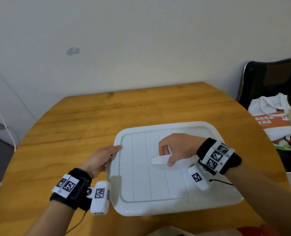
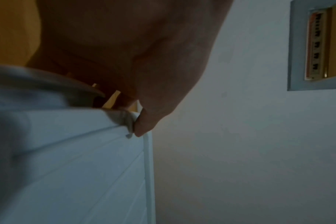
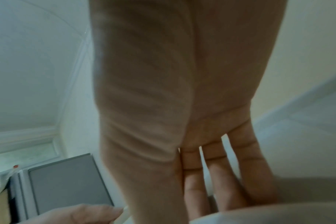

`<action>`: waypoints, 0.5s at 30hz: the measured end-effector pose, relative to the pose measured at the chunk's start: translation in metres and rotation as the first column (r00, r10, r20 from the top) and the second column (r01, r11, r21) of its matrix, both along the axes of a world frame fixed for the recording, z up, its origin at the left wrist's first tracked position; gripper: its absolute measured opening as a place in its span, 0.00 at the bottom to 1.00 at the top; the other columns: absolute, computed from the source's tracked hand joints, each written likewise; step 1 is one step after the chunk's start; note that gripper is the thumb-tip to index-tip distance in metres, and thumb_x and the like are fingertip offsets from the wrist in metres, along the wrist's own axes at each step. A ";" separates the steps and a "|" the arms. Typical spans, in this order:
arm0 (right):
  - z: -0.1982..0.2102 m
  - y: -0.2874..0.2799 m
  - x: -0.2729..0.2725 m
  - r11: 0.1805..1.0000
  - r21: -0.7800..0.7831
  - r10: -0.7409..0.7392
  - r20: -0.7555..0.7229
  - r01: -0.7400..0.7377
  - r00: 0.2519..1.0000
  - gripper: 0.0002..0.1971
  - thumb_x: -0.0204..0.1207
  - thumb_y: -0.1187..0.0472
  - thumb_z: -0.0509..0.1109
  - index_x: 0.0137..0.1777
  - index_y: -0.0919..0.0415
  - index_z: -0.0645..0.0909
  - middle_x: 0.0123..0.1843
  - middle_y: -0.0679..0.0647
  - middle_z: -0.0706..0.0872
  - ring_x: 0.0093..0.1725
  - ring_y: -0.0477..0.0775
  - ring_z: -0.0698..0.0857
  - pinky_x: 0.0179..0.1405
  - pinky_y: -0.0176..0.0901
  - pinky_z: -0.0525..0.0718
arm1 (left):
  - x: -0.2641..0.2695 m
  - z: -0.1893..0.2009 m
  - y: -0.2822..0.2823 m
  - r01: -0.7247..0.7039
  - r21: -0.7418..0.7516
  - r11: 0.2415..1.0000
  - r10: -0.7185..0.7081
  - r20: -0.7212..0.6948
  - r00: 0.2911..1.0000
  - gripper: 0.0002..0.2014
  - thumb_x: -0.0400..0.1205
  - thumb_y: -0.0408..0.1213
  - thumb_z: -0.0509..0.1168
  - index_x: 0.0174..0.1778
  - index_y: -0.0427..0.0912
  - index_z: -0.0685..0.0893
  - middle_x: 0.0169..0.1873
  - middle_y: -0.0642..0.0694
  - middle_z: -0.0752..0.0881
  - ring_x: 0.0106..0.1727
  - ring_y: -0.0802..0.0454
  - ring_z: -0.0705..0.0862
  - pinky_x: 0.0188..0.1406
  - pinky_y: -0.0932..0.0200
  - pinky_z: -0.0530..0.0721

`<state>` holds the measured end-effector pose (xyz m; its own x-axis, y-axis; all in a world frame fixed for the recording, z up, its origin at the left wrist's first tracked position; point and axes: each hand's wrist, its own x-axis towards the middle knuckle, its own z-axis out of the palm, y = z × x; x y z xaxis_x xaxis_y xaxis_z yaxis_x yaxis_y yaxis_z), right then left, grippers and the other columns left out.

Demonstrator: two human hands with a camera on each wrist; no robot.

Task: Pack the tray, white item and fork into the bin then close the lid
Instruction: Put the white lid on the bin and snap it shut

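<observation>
The white, ribbed, round-cornered plastic lid [image 1: 158,184] lies flat, long axis left-right, near the round wooden table's [image 1: 90,116] near edge; right hand [image 1: 177,148] curls round its central handle [image 1: 159,160]; left hand [image 1: 99,159], fingers straight, touches its left rim

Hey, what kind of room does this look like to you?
Probably a room in a home, perhaps a dining corner: a round wooden table against a plain wall, and a black chair with a printed bag on its seat. Nothing looks industrial.
</observation>
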<state>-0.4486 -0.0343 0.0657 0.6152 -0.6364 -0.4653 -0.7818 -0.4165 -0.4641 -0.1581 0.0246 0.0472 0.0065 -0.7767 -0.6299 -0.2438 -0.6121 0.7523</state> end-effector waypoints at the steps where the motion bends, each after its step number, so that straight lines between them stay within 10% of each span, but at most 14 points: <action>1: 0.000 0.000 -0.001 1.000 0.012 -0.012 0.018 0.012 1.000 0.17 0.67 0.54 0.85 0.55 0.48 0.86 0.51 0.43 0.89 0.39 0.34 0.81 0.38 0.33 0.76 | 0.002 0.001 0.001 0.010 0.005 1.000 -0.010 0.011 1.000 0.18 0.85 0.51 0.66 0.61 0.41 0.90 0.51 0.46 0.95 0.53 0.44 0.93 0.52 0.48 0.88; 4: -0.003 0.001 -0.004 0.998 0.037 -0.044 0.054 0.042 0.998 0.16 0.67 0.55 0.85 0.54 0.46 0.87 0.50 0.41 0.88 0.37 0.36 0.80 0.38 0.33 0.76 | 0.003 0.001 0.002 0.060 0.023 0.998 -0.060 0.028 0.998 0.18 0.82 0.51 0.70 0.61 0.42 0.89 0.52 0.44 0.95 0.55 0.43 0.93 0.62 0.41 0.88; 15: -0.021 0.001 -0.021 0.979 0.122 -0.188 0.238 0.162 0.953 0.15 0.62 0.55 0.88 0.48 0.44 0.91 0.43 0.41 0.91 0.40 0.50 0.85 0.40 0.43 0.83 | 0.003 -0.002 0.010 0.108 -0.003 0.994 -0.104 0.245 0.964 0.25 0.80 0.55 0.72 0.45 0.30 0.92 0.41 0.40 0.96 0.42 0.42 0.95 0.45 0.48 0.93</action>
<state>-0.4697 -0.0334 0.0450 0.6020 -0.7024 -0.3799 -0.6939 -0.2248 -0.6840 -0.1552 0.0351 0.0449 0.0757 -0.7914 -0.6066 -0.4841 -0.5610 0.6715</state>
